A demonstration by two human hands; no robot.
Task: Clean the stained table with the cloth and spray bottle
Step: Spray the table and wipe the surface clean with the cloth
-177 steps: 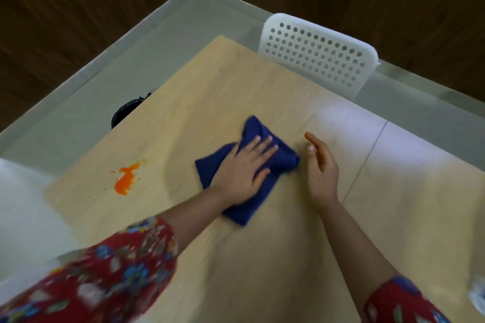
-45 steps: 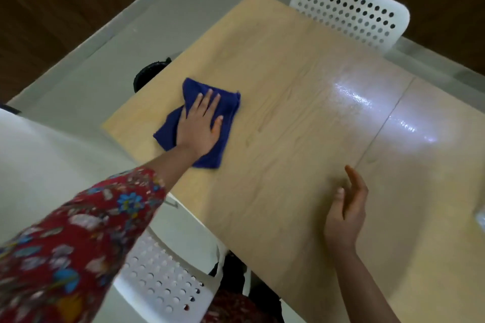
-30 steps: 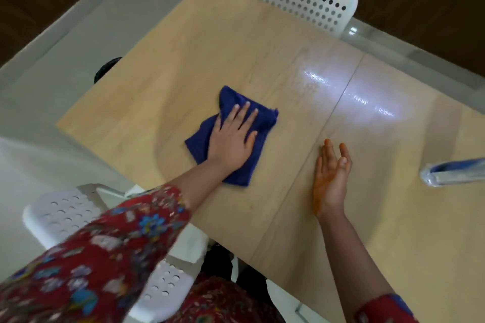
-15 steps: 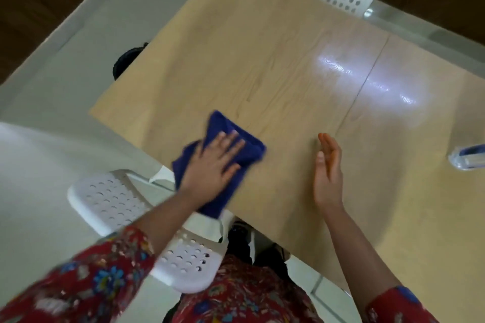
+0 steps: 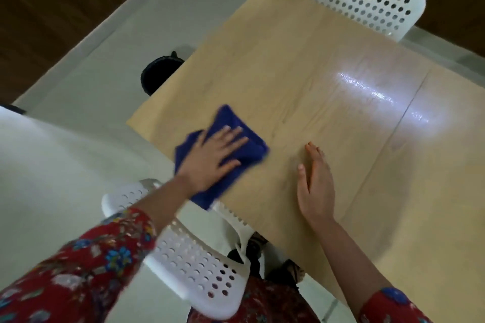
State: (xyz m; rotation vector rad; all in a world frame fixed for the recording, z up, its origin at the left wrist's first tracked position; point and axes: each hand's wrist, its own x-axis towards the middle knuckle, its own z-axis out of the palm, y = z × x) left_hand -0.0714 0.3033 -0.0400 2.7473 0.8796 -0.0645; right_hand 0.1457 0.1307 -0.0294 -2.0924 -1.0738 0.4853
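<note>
Head view: cloth (image 5: 252,151) overhangs table (image 5: 288,60) edge above white chair (image 5: 194,270).

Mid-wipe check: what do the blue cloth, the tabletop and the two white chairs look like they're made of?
Blue cloth: soft and fuzzy, bunching under the left hand; likely microfibre or terry.
Tabletop: pale wood grain with a glossy glare and a straight seam; probably laminate or sealed veneer.
Far chair and near chair: smooth white shells with round holes; likely moulded plastic.
</note>
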